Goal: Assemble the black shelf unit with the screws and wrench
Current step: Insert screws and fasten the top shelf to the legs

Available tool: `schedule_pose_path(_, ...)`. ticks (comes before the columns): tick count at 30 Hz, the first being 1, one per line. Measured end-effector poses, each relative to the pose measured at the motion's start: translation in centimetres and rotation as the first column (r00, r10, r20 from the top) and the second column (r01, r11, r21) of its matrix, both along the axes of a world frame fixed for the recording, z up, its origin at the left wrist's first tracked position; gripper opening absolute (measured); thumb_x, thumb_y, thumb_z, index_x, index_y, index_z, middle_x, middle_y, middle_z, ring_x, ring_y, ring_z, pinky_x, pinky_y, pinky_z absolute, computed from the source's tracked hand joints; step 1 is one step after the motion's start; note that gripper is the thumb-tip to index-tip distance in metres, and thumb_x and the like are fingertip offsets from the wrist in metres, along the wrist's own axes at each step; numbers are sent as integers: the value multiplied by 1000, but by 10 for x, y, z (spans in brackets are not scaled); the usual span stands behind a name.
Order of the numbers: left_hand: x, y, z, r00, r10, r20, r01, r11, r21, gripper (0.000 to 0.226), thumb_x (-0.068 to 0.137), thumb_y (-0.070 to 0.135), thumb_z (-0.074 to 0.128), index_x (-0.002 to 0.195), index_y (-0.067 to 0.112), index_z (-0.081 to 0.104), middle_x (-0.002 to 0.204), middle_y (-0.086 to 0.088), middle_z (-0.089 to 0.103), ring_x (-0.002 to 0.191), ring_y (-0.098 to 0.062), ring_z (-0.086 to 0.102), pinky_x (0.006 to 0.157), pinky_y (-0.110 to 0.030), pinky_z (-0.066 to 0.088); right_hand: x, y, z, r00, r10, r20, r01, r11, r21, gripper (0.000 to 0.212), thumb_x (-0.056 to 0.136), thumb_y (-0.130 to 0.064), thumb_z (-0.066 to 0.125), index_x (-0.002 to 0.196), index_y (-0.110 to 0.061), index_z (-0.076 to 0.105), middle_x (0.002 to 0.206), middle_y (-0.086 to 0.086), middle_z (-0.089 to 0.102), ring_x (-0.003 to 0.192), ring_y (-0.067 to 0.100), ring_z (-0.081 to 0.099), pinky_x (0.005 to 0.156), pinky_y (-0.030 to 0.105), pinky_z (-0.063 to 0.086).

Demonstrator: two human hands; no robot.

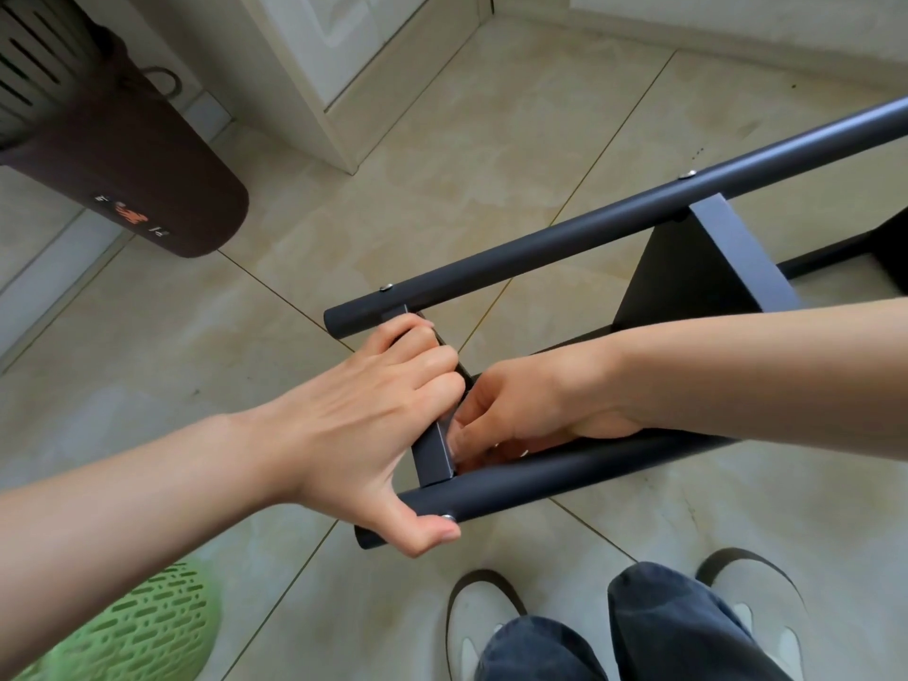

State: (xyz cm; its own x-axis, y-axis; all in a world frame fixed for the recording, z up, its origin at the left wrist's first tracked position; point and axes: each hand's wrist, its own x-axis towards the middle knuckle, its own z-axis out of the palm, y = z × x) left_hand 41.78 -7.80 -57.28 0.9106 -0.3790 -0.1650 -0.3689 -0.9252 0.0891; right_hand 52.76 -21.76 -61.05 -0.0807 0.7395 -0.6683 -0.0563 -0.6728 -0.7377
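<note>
Shelf unit: the black metal shelf unit, round tubes joined by flat shelf panels, lies on its side over the beige tiled floor, just ahead of the person's grey shoes
Left hand: the left hand wraps the short black flat end crossbar; its fingers curl over the bar's top and its thumb presses the near tube beside a small silver screw head
Right hand: the right hand reaches inside the frame, just right of the left grip; its fingers are bunched against the crossbar's inner face near the near tube, and whether they pinch a screw or nut is hidden
Key relation: the joint of crossbar and near black round tube sits right below both grips; the crossbar's long axis runs away from the person, from the near tube to the far black round tube, and the tubes run off to the right
Nearer hand: both are at the joint; the right fingertips are closer to its inner side
Wrench: none visible
Containers: a green perforated plastic basket sits well to the lower left of the grips, contents out of sight; a grey slotted bin stands far off at the upper left beside a dark brown fabric roll, contents unseen
Judgement: the near joint seems to be getting hand-tightened or aligned
</note>
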Motion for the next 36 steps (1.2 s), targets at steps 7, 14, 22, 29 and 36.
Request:
schedule_pose_path(7,1,-1,-1,1000,5,-16,-5,1000,2,67,59,78,54,73,16,32,79,4,26,79,-21,21,88,-27,20,1,0,-1,1000,0,-10,0,1000,-22,21,96,-20,62,77,-15,67,62,-5,66,51,4,59,50,14,49)
schedule_pose_path(14,1,-2,0,999,12,-35,-12,1000,-1,67,59,78,53,72,15,34,79,5,27,79,-20,21,86,-27,19,10,6,-8,969,47,-241,-62,996,-57,19,96,-9,58,78,-8,65,71,2,66,63,10,62,67,22,53)
schedule_pose_path(22,3,-3,1,999,20,-50,-21,1000,-17,66,60,77,53,73,14,37,79,4,29,79,-22,25,83,-28,19,20,12,-12,928,70,-365,-91,995,-39,19,96,1,54,80,-2,65,67,4,68,59,9,65,61,19,55)
schedule_pose_path(29,3,-3,1,999,14,-42,-15,1000,-10,66,60,78,53,72,14,37,79,4,29,79,-21,24,85,-28,20,17,11,-13,972,88,-219,-109,991,-84,16,97,-20,60,95,-6,67,77,1,70,66,10,66,62,22,55)
schedule_pose_path(36,2,-4,1,999,15,-36,-15,1000,-11,66,59,77,54,72,15,34,79,4,27,78,-22,24,86,-30,25,16,11,-12,966,75,-247,-91,994,-52,14,96,-5,57,84,-2,64,69,5,64,58,10,58,57,18,51)
